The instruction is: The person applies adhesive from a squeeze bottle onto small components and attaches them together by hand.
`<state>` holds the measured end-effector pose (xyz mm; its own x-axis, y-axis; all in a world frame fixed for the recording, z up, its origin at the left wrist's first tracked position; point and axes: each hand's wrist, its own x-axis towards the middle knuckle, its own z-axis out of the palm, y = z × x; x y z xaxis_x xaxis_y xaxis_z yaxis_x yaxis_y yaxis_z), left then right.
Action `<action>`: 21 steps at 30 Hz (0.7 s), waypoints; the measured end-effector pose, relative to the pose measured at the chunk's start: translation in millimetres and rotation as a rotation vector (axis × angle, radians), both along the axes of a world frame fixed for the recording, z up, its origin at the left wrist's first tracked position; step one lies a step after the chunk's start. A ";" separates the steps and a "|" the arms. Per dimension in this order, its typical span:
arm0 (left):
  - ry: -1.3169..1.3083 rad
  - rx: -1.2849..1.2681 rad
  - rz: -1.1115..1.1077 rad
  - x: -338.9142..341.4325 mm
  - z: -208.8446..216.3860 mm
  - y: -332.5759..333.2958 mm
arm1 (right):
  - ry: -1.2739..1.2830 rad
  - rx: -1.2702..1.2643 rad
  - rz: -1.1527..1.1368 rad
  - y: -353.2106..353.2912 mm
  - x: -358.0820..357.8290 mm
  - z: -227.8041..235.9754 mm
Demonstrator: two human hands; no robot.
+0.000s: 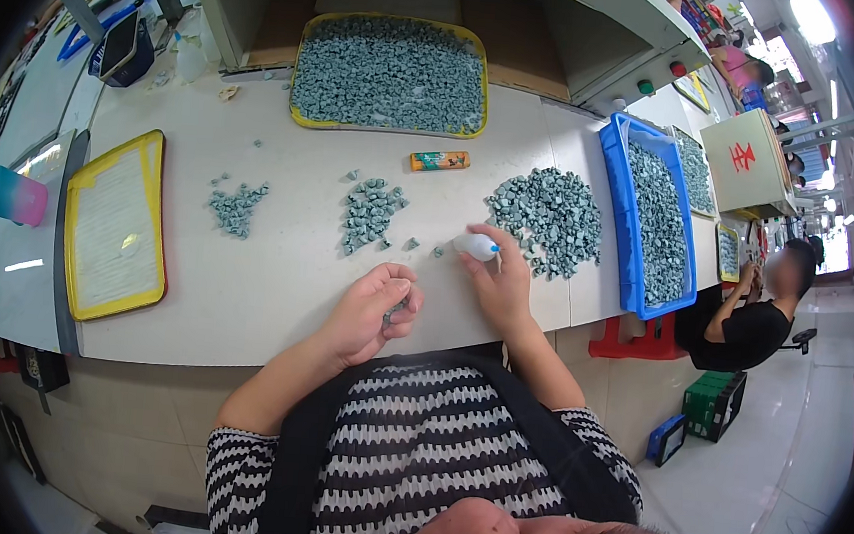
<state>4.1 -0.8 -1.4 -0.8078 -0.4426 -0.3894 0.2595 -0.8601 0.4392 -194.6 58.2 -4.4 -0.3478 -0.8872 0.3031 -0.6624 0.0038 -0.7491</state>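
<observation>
My right hand [501, 291] grips a small white squeeze bottle [473, 246] with a blue tip, held low over the table. Curled near the table's front edge, my left hand [375, 313] closes round one or more small grey-green pieces [395, 311], partly hidden by the fingers. Just beyond the hands lies a loose pile of the same pieces [371, 212], with a few strays beside it. A smaller pile [236, 209] is to the left. The largest loose pile [549, 219] spreads to the right of the bottle.
A yellow-rimmed tray [388, 126] full of pieces stands at the back. A blue bin [610, 171] of pieces is at right. On the left are a yellow tray with a white lining [114, 232] and a bottle [13, 196]. An orange-green tube [439, 161] lies mid-table. A co-worker [760, 308] sits far right.
</observation>
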 end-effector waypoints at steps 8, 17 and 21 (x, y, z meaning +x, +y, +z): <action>0.069 0.030 0.009 -1.2 -2.6 -3.2 | -0.055 -0.081 0.203 1.0 -7.4 3.1; 0.031 -0.003 0.096 -0.1 -4.0 -3.8 | 0.162 -0.023 0.266 4.7 4.0 25.3; 0.059 0.034 0.131 1.2 -0.5 -4.4 | 0.205 -0.051 0.247 4.6 3.8 29.8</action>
